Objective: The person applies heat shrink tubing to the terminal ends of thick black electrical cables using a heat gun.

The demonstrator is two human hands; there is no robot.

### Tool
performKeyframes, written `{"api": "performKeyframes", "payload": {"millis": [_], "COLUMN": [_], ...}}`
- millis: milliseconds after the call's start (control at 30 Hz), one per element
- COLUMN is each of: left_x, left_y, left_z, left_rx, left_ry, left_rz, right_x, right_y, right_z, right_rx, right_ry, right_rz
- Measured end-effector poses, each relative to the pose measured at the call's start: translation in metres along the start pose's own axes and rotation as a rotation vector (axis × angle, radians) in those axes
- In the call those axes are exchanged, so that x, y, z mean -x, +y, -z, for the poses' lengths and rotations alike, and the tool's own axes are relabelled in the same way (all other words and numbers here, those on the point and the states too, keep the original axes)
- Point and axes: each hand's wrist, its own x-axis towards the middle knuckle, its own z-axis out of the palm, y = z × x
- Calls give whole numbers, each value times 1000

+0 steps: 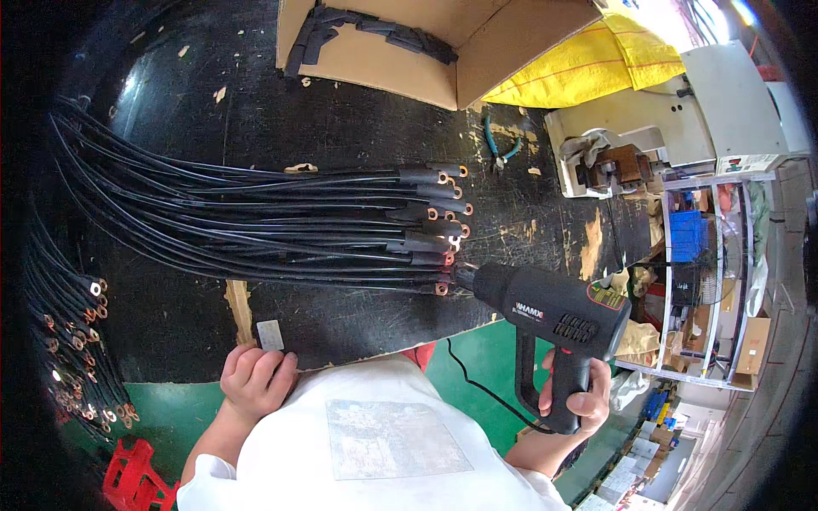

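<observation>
My right hand (586,400) is wrapped round the handle of a black heat gun (554,311). Its nozzle points left at the ends of a bundle of black cables (281,209), very close to the lowest copper ring lugs (441,289). Black sleeves cover the cables just behind the lugs, which fan out towards the right. At the near table edge rests my left hand (256,379), its fingers curled in with nothing visible in them. Just beyond its fingers lies a small pale card (269,335).
A cardboard box (417,81) holding black sleeve pieces stands at the back. Blue-handled pliers (501,145) lie near a bench machine (622,162). More lugged cables (81,341) hang over the left side. A red stool (136,477) stands below; the gun's cord (486,387) trails nearby.
</observation>
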Motion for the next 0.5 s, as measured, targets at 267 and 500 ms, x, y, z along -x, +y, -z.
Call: {"api": "performKeyframes", "payload": {"millis": [267, 500], "left_x": [-5, -6], "left_y": [1, 0], "left_z": [1, 2], "left_rx": [-28, -18], "left_ry": [15, 15], "left_rz": [0, 10], "right_x": [-1, -2], "right_y": [3, 0], "right_z": [-4, -1], "right_rx": [-24, 31], "right_ry": [-2, -21], "right_rz": [37, 1]}}
